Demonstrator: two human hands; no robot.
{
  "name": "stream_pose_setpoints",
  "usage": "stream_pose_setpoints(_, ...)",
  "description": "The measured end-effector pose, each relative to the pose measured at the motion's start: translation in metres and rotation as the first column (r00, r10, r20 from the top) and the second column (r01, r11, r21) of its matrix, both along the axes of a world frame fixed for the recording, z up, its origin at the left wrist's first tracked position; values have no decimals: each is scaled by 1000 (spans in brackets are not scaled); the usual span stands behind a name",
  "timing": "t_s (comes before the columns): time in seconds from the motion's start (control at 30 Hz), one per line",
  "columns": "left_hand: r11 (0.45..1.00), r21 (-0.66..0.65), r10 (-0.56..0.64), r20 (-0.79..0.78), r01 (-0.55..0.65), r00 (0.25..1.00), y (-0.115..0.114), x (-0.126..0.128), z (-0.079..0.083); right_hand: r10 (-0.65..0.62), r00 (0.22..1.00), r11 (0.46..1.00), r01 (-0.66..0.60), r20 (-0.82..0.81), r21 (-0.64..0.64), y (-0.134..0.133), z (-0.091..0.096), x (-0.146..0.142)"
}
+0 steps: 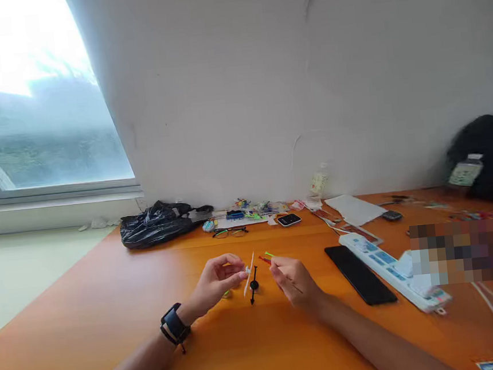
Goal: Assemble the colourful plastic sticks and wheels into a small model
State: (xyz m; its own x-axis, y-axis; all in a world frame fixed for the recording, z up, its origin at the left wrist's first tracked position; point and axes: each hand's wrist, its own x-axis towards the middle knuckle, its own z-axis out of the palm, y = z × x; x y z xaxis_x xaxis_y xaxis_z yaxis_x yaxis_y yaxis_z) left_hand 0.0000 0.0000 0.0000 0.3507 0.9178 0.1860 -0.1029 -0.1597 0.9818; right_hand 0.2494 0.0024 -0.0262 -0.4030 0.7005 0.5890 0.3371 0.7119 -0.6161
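My left hand (223, 276), with a dark watch on its wrist, pinches a small pale piece joined to a thin white strip (249, 274) that stands tilted. Just right of the strip is a black arrow-shaped piece (254, 285) with a round hub; whether it touches the strip or lies on the table I cannot tell. Something small and yellow-green (227, 294) shows below my left fingers. To the right, my right hand (292, 279) is closed around thin sticks, a red one (264, 259) and a green-tipped one (269, 254), pointing toward the strip.
A black phone (360, 274) and a white power strip (392, 270) lie to the right. Along the wall are a black plastic bag (159, 227), glasses (230, 232), small coloured parts (249, 212), a bottle (319, 183) and white paper (355, 209). A blurred patch covers the far right.
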Motion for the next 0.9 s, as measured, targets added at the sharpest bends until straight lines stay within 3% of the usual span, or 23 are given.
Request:
stream_pose_setpoints(0.3,999,50,7,-64,-4,998,11,1,-22,-48,984,997,38,171,63,-3,4,-6)
stream_pose_setpoints(0.67,995,95,-8,-116,19,993,0,6,-10,-88,966,995,73,242,73,-3,6,-5)
stream_pose_setpoints(0.9,996,90,38,-125,-27,991,1,5,-13,-108,947,994,93,301,64,-5,12,-9)
